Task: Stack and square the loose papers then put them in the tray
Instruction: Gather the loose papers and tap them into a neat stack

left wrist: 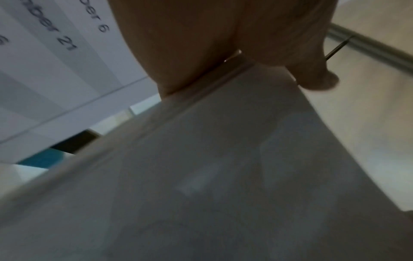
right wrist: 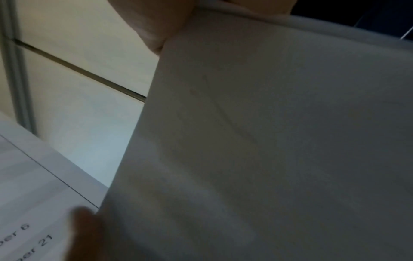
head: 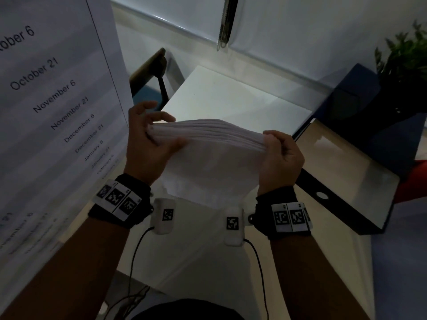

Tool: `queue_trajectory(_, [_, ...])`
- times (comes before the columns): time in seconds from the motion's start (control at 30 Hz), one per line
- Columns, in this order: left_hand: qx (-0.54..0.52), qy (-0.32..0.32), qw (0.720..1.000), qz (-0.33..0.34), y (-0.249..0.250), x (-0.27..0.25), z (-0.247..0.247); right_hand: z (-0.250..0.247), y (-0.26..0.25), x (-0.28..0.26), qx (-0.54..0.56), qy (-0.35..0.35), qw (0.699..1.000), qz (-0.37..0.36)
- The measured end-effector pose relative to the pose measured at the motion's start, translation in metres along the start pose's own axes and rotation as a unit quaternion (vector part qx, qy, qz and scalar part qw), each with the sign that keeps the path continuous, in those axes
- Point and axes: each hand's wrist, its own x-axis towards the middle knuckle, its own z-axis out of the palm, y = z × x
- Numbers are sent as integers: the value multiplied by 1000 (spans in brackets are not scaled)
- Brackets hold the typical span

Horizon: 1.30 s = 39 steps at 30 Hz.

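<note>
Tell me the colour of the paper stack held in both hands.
Plain white; the stack of papers shows no print. Clearest in the head view.

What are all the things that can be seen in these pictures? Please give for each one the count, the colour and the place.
stack of papers: one, white, held upright above the table between both hands
table: one, white top, under the stack
sheet with dates: one, white with black print, standing at the left
tray: one, dark rim with pale inside, right of the stack
blue box: one, dark blue, far right, behind the tray
plant: one, green, top right corner
chair: one, dark frame, beyond the table at left
left hand: grips the stack's left end
right hand: grips the stack's right end
</note>
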Motion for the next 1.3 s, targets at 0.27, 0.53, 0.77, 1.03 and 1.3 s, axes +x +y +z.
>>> queue_trajectory(0.27, [-4,-79,994,-74,-13,-2,-10,-3,-1,9,-47,-5,999,-2])
queue_trajectory(0.53, [-11,-87,992,-95,-18,1,-5,-8,1,9,68,-44,996,37])
queue_trajectory(0.77, [-32,-8,992,-118,-8,1,6,-19,20,5,-67,-192,974,94])
queue_trajectory(1.03, [70,58,996,-16,5,-16,5,-29,12,-7,-86,-140,986,-29])
queue_trajectory(1.3, [4,6,990,-143,-13,-36,4,-30,28,-12,-1,-173,980,98])
